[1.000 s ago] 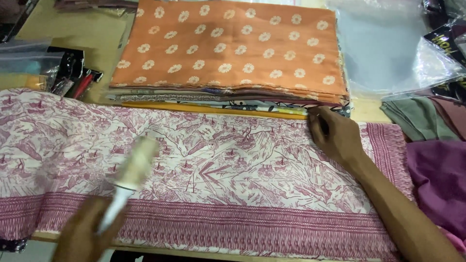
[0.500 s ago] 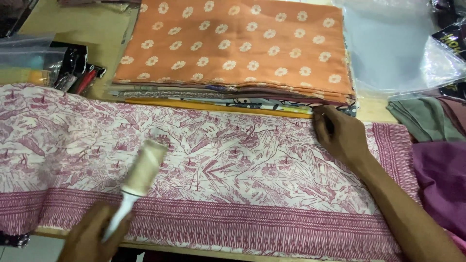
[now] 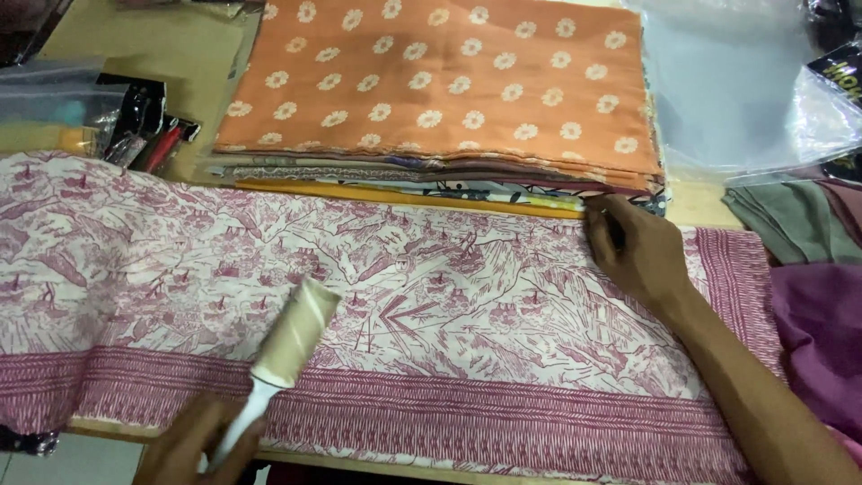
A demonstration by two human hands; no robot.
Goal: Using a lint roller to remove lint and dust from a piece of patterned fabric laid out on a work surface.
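Observation:
A white cloth with a maroon print and a maroon patterned border (image 3: 467, 296) lies spread across the table. My left hand (image 3: 193, 445) grips the white handle of a lint roller (image 3: 292, 337), whose cream roll rests on the cloth just above the border. My right hand (image 3: 637, 251) presses flat on the cloth's far edge, fingers together, beside a yellow ruler (image 3: 404, 193) that runs along that edge.
A stack of folded fabrics topped by an orange cloth with white flowers (image 3: 449, 81) sits behind the ruler. Clear plastic bags (image 3: 736, 90) lie at back right, folded green (image 3: 795, 220) and purple (image 3: 822, 341) cloths at right, dark packets and pens (image 3: 144, 126) at left.
The lint roller has travelled right and a little farther onto the cloth. My right hand has stayed pressed on the far edge.

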